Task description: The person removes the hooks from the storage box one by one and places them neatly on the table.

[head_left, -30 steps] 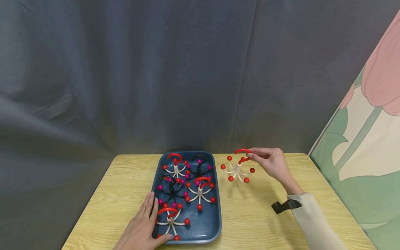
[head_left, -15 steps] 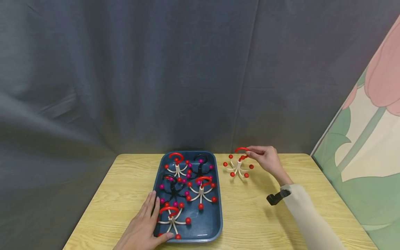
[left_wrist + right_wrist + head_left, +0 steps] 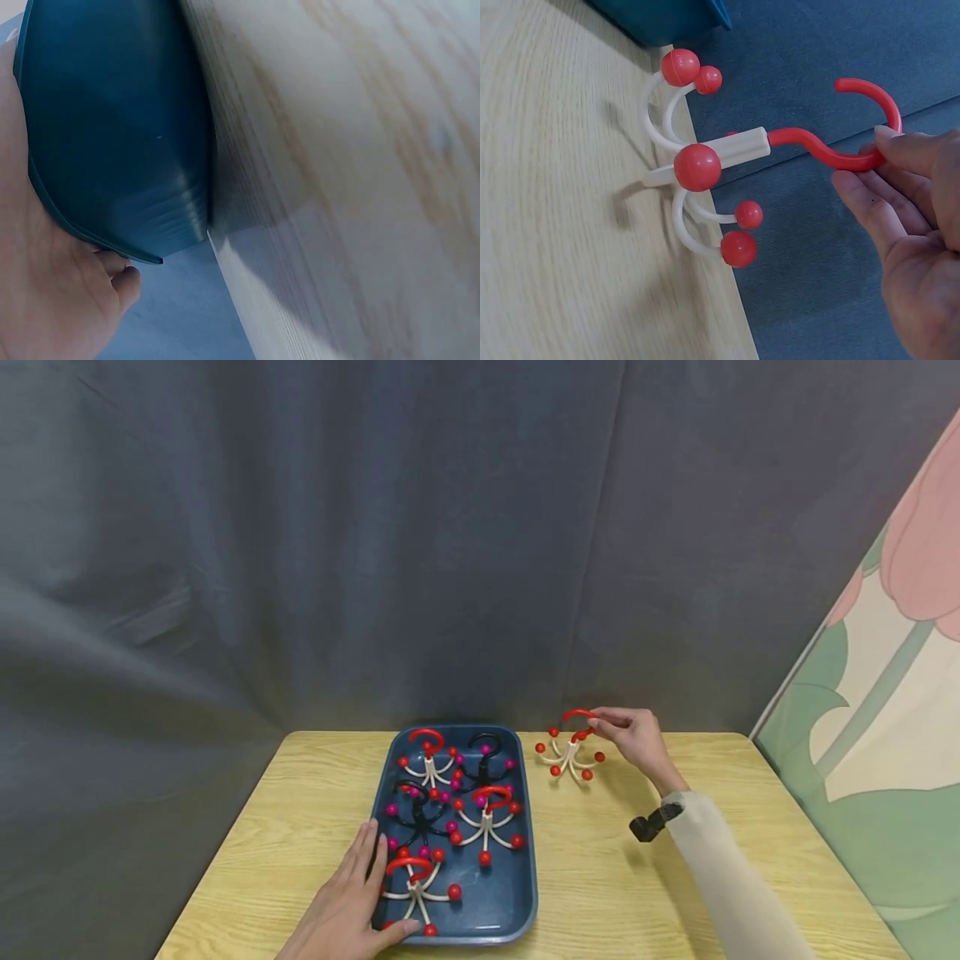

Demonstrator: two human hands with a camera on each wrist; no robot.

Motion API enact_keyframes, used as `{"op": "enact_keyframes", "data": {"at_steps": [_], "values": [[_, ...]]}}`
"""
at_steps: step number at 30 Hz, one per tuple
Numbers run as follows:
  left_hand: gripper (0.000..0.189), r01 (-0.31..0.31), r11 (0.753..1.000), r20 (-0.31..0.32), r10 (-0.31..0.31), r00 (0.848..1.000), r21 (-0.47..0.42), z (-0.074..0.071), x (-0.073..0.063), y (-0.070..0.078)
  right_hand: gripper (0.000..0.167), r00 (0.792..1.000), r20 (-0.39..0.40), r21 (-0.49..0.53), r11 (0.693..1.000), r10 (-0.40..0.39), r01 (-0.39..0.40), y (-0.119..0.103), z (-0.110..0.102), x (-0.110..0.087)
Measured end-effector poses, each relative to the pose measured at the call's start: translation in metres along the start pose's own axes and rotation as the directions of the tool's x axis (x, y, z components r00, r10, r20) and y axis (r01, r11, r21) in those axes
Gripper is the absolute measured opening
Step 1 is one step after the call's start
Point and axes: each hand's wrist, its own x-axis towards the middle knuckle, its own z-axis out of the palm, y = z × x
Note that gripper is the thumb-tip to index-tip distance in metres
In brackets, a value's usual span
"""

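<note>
My right hand (image 3: 636,739) pinches the red hook of a multi-arm hanger (image 3: 573,758) between thumb and fingers. In the right wrist view this hanger (image 3: 742,146) has a white stem and curved white arms tipped with red balls. Its base is close to the table; whether it touches, I cannot tell. My left hand (image 3: 341,897) rests against the near left corner of a blue tray (image 3: 495,897), fingers extended along the side, thumb over the front rim. Inside the tray stand several similar hangers: white ones with red hooks, such as the nearest one (image 3: 416,889), and black ones (image 3: 420,818) with pink balls.
The tray lies on a light wooden table (image 3: 585,877), to the left of the held hanger. Dark grey cloth (image 3: 450,543) hangs behind the table's far edge. A flower-patterned panel (image 3: 892,710) stands at the right.
My right hand has lowered the held hanger slightly toward the table, and the forearm has shifted left. The left hand keeps its place at the tray.
</note>
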Motion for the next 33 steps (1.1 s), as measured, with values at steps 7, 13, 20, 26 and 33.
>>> {"op": "enact_keyframes", "data": {"at_steps": [7, 13, 20, 26, 33], "values": [[0.136, 0.011, 1.000, 0.021, -0.011, 1.000, 0.005, -0.0003, 0.0022, 0.0007, 0.035, 1.000, -0.002, 0.014, 1.000, 0.006, -0.006, 0.0062, 0.0025, 0.0047], [0.135, 0.010, 1.000, 0.012, -0.010, 1.000, 0.007, 0.0002, 0.0035, 0.0002, 0.037, 1.000, 0.004, -0.020, 1.000, 0.007, -0.007, 0.0074, 0.0042, 0.0082], [0.134, 0.007, 1.000, 0.006, -0.007, 1.000, -0.003, 0.0001, 0.0020, 0.0000, 0.035, 1.000, 0.005, -0.061, 0.998, -0.001, 0.002, 0.0080, 0.0064, 0.0081], [0.134, 0.014, 1.000, 0.008, -0.014, 1.000, -0.004, -0.0002, 0.0009, 0.0012, 0.034, 1.000, 0.002, -0.068, 0.998, -0.018, 0.018, 0.0070, 0.0078, 0.0068], [0.134, 0.011, 1.000, 0.005, -0.011, 1.000, 0.003, 0.0015, 0.0011, 0.0008, 0.034, 1.000, -0.008, -0.101, 0.994, -0.031, 0.030, 0.0057, 0.0081, 0.0053]]}}
